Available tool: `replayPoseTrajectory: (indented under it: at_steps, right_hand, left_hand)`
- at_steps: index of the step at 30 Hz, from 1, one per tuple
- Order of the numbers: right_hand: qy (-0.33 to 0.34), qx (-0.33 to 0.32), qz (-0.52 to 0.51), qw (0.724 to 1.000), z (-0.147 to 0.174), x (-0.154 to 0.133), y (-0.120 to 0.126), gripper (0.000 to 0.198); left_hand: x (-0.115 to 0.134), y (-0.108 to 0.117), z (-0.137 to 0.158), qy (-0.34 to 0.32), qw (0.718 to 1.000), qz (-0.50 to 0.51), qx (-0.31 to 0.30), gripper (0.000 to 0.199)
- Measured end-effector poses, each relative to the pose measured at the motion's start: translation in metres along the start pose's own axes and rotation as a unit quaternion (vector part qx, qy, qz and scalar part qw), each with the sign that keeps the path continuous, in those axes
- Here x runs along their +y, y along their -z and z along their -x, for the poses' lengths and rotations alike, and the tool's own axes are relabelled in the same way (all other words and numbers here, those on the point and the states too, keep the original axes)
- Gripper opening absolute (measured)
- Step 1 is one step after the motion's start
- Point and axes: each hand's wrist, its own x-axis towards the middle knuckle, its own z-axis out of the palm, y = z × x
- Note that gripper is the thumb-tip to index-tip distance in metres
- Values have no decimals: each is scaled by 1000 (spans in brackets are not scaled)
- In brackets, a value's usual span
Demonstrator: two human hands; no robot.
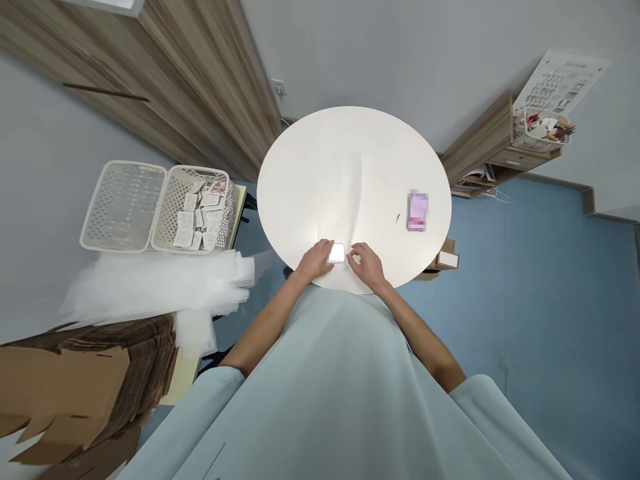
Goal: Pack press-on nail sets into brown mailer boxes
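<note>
My left hand (pixel 316 260) grips a small white rectangular item with rounded corners (pixel 337 253) at the near edge of the round white table (pixel 300 173). Its thumb and fingers hold the item's left side. Just to the right, my right hand (pixel 367 264) has its fingers curled in, thumb and forefinger close together. Whatever lies between those fingertips is too small to make out. A faint pale strip (pixel 356 190), perhaps clear film or a crease of light, runs up the table from between my hands.
A blurred purple and pink card or pack (pixel 417 211) lies on the table's right side, beside a small dark scrap (pixel 397 218). Left stands an open white basket (pixel 193 247) of packets, near white sheets (pixel 170 280) and stacked cardboard (pixel 75 387). A wooden cabinet (pixel 485 143) stands right.
</note>
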Motion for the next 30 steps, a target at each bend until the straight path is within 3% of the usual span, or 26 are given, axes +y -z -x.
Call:
replayPoseTrajectory:
  at_steps: [2, 5, 8, 11, 17, 20, 26, 30]
  right_hand:
    - [32, -30, 19, 999, -6, -9, -9, 17]
    - [57, -77, 50, 994, -15, -15, -24, 16]
    - [64, -123, 80, 987, -22, -17, -40, 17]
    - [69, -157, 100, 980, -26, -18, -54, 19]
    - [71, -186, 93, 976, -26, -20, -65, 21]
    - [40, -173, 81, 981, -24, -14, -58, 19]
    - [-94, -66, 45, 992, -23, 17, -33, 19]
    - [-166, -83, -6, 983, -27, 26, -30, 27]
  left_hand:
    - [1, 0, 5, 36, 997, 57, 40, 66]
    - [2, 1, 14, 145, 974, 145, 94, 42]
    - [4, 2, 17, 224, 951, 191, 100, 41]
    - [7, 2, 16, 246, 943, 195, 111, 40]
    - [9, -3, 10, 269, 941, 169, 117, 20]
    - [9, -5, 9, 289, 940, 146, 113, 20]
    - [10, -8, 6, 317, 936, 109, 106, 20]
    - [11, -9, 4, 328, 933, 101, 105, 19]
